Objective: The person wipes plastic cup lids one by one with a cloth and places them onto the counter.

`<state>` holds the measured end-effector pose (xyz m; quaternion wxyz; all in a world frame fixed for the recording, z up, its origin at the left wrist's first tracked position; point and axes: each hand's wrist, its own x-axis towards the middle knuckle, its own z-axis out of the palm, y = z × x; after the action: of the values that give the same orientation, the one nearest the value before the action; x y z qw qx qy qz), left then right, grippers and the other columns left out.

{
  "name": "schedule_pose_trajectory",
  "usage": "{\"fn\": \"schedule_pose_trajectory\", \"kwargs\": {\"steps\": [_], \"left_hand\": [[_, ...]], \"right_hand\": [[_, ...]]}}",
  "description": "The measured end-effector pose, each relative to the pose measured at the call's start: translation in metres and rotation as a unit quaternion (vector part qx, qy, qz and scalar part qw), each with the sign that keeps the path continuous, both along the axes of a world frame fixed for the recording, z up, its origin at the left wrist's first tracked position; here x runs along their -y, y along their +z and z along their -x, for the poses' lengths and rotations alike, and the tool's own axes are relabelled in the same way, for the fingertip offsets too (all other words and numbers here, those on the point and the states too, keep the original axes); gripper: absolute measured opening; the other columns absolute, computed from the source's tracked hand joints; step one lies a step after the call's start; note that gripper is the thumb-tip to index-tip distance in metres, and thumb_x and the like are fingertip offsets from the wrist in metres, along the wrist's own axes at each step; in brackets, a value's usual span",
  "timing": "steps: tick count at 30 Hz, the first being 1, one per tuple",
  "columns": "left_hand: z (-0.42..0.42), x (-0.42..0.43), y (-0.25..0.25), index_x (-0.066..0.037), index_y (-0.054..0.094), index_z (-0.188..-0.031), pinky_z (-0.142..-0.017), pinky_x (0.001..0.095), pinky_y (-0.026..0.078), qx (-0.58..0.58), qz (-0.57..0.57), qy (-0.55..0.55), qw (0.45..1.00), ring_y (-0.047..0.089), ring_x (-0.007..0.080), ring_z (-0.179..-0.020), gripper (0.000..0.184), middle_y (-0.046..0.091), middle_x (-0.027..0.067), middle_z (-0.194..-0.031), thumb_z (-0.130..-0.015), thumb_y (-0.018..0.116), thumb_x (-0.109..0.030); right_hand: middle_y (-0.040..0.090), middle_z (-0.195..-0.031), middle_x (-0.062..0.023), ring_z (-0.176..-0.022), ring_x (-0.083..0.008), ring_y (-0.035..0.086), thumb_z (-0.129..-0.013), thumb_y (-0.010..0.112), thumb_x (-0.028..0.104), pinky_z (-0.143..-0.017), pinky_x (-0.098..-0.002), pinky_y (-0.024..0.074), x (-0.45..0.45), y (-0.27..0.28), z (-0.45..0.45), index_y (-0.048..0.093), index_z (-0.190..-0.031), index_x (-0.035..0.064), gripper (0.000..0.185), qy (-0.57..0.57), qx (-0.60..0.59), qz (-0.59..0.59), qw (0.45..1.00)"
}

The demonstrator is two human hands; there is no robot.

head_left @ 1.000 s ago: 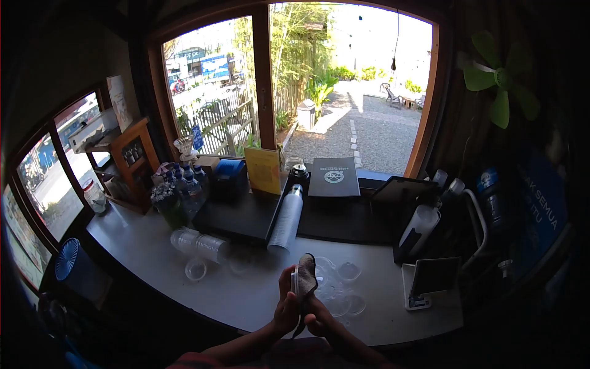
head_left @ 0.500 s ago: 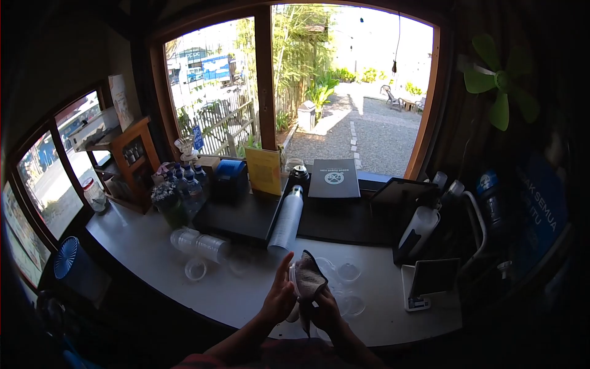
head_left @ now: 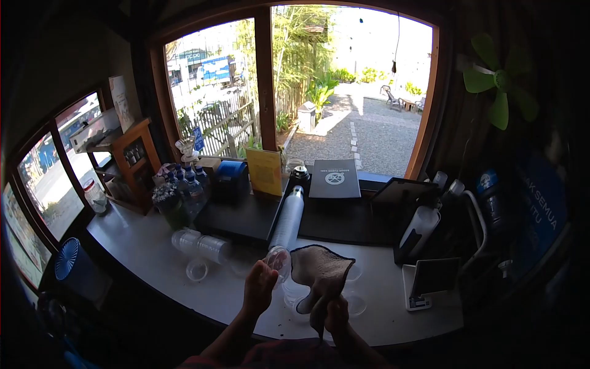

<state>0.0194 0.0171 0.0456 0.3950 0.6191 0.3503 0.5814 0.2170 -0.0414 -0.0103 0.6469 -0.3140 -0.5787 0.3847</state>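
A round clear plastic lid (head_left: 279, 263) is pinched in the fingers of my left hand (head_left: 260, 286), raised over the counter at the near end of a long stack of clear plastic cups (head_left: 289, 219). My right hand (head_left: 336, 316) grips a grey cloth (head_left: 324, 269) with a dark edge. The cloth is spread upward and its lower part hangs bunched beside that hand. Lid and cloth are apart. Behind the cloth, more clear lids (head_left: 354, 303) lie on the counter, partly hidden. Another clear round piece (head_left: 196, 269) lies further left.
The pale counter (head_left: 381, 283) carries a stack of clear containers (head_left: 200, 245) on its side at left. A white stand with a dark screen (head_left: 432, 280) is at right. Behind are a black raised shelf (head_left: 344, 224), a dark menu folder (head_left: 334, 179) and bottles (head_left: 190, 181).
My hands have moved apart. The lid went left and up, away from the cloth. The cloth, bunched against the lid before, has opened out in my right hand.
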Motion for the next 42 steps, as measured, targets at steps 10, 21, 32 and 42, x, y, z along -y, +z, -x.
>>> {"fn": "schedule_pose_trajectory", "kwargs": {"steps": [10,21,32,42], "left_hand": [[-0.043,0.046,-0.039,-0.006,0.051,-0.098,-0.063,0.0224,0.043,-0.021,0.028,-0.138,0.990,0.049,0.0050,-0.073,0.024,0.053,-0.0008,-0.082,-0.104,0.042,-0.027],[-0.041,0.040,-0.008,-0.006,0.050,-0.091,-0.060,0.0233,0.042,0.024,-0.014,-0.133,0.991,0.049,0.0068,-0.070,0.033,0.054,0.0031,-0.082,-0.102,0.045,-0.036],[-0.035,0.050,-0.031,-0.005,0.051,-0.095,-0.074,0.0278,0.041,0.020,0.028,-0.214,0.976,0.048,0.0113,-0.081,0.029,0.053,0.0044,-0.085,-0.103,0.043,-0.032],[-0.042,0.035,-0.051,-0.009,0.047,-0.091,-0.061,0.0199,0.036,0.178,0.118,-0.263,0.941,0.040,0.0027,-0.069,0.035,0.045,-0.0044,-0.079,-0.103,0.040,-0.041]], "right_hand": [[0.042,-0.130,-0.0317,-0.124,-0.0478,0.041,-0.091,0.061,0.017,-0.102,-0.0485,0.0378,-0.027,-0.023,0.012,0.038,-0.136,-0.0043,0.055,-0.062,0.226,-0.065,0.970],[0.049,-0.125,-0.0207,-0.118,-0.0356,0.048,-0.100,0.047,0.026,-0.102,-0.0438,0.0373,-0.012,-0.001,0.024,0.046,-0.130,0.0011,0.039,0.144,0.028,0.180,0.973],[0.054,-0.110,-0.0058,-0.099,-0.0133,0.054,-0.102,0.043,0.040,-0.081,-0.0264,0.0469,-0.006,0.031,0.009,0.044,-0.130,0.0037,0.046,0.010,-0.010,0.281,0.960],[0.061,-0.108,-0.0088,-0.090,-0.0168,0.064,-0.103,0.045,0.029,-0.073,-0.0305,0.0555,-0.027,-0.015,-0.012,0.049,-0.127,0.0042,0.035,0.132,-0.233,0.202,0.942]]}}
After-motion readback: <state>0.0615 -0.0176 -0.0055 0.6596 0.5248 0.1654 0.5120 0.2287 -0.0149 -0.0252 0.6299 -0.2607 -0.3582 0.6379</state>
